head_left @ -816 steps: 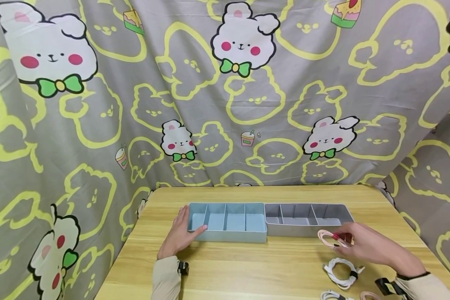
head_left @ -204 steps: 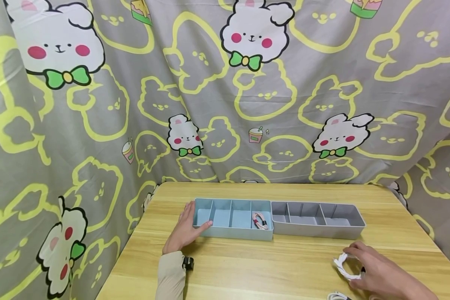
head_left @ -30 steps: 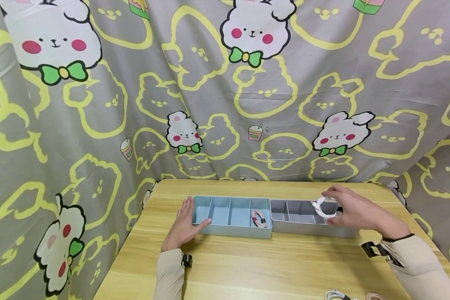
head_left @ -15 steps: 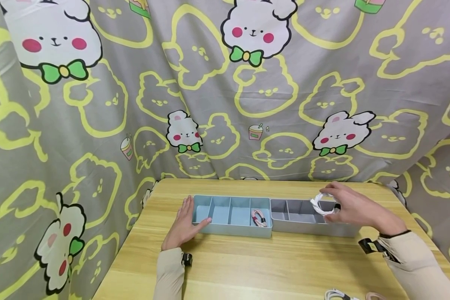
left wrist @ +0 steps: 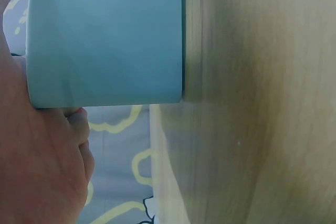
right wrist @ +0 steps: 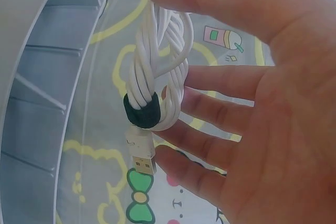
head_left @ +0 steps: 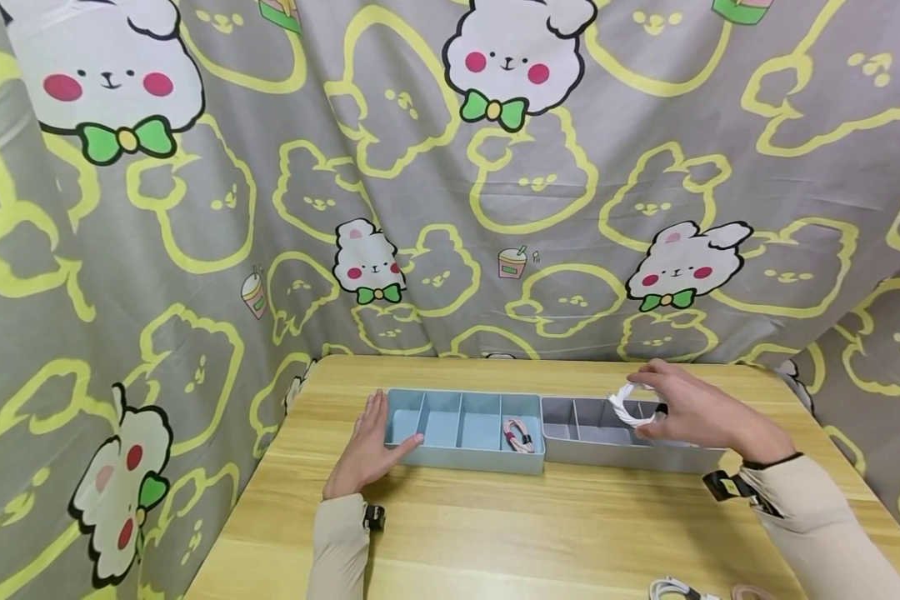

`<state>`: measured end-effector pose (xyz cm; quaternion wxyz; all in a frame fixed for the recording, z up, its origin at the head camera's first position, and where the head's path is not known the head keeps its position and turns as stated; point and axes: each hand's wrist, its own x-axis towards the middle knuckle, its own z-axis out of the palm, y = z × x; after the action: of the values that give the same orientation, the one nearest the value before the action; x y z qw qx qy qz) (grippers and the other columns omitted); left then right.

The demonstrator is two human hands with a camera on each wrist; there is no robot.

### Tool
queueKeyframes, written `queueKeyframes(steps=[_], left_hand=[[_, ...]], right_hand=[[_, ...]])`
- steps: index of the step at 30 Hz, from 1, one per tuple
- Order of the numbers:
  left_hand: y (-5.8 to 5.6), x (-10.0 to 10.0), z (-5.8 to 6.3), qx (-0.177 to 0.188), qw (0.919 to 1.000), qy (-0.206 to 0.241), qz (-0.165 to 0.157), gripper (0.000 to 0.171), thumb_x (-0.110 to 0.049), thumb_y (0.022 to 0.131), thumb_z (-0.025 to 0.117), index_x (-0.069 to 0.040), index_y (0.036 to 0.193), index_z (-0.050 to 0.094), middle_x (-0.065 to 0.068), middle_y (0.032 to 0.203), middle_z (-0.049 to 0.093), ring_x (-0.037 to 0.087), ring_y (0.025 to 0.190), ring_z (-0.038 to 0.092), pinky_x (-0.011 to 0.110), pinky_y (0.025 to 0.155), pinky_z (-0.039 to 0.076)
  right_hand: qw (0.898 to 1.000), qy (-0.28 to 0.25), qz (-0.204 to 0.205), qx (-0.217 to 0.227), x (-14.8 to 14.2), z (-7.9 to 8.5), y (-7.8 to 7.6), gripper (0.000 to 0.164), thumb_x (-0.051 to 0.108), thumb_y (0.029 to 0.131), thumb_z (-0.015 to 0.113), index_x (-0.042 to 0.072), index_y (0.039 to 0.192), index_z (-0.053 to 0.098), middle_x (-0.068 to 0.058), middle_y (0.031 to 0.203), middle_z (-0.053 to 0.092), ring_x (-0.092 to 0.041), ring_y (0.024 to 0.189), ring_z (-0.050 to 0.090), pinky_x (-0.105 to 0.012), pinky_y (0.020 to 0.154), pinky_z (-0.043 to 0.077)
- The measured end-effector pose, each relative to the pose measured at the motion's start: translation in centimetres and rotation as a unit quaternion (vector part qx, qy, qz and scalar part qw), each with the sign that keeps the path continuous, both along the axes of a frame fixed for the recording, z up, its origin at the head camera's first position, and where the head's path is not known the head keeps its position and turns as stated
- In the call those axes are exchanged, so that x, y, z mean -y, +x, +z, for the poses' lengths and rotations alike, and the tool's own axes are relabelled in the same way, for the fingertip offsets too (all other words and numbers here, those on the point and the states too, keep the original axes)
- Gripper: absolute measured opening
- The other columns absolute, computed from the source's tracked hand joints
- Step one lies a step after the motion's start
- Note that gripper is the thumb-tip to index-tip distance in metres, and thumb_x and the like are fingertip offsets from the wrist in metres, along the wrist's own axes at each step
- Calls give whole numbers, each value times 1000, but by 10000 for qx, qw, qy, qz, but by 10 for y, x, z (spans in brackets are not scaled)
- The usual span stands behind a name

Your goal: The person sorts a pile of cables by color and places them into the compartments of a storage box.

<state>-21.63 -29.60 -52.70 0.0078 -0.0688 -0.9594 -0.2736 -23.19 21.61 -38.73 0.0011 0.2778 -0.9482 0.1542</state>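
My right hand (head_left: 701,414) pinches a coiled white USB cable (head_left: 627,407) above the grey divided box (head_left: 630,456). In the right wrist view, the USB cable (right wrist: 144,72) hangs from thumb and fingers, bound by a dark strap, its metal plug (right wrist: 143,164) pointing down. At the left end of the light-blue divided box (head_left: 465,459) rests my left hand (head_left: 363,454), fingers along the end wall and thumb at the front rim. The left wrist view shows that box's blue wall (left wrist: 105,40) against the hand. A pink coiled cable (head_left: 517,436) lies in the blue box's rightmost compartment.
The two boxes stand end to end on a wooden table (head_left: 465,533). Another white coiled cable (head_left: 671,589) and a pinkish one (head_left: 750,592) lie at the near edge of the view, partly cut off. A patterned curtain (head_left: 420,192) hangs behind and beside the table.
Earlier my right hand held the pink cable, which now lies in the blue box. It picked the white cable off the table and has since drifted left over the grey box. My left hand stays put.
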Motion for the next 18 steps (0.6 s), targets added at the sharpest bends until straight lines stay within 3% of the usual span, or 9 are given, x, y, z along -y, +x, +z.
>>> queueKeyframes(steps=[18], left_hand=[[1, -1, 3, 45, 10000, -14, 20, 111, -68, 95, 58, -4, 166, 2, 15, 176, -1, 33, 164, -3, 58, 132, 7]], right_hand=[[9999, -68, 83, 74, 18, -1, -6, 77, 35, 78, 89, -2, 140, 61, -19, 135, 60, -38, 120, 64, -54, 97, 55]])
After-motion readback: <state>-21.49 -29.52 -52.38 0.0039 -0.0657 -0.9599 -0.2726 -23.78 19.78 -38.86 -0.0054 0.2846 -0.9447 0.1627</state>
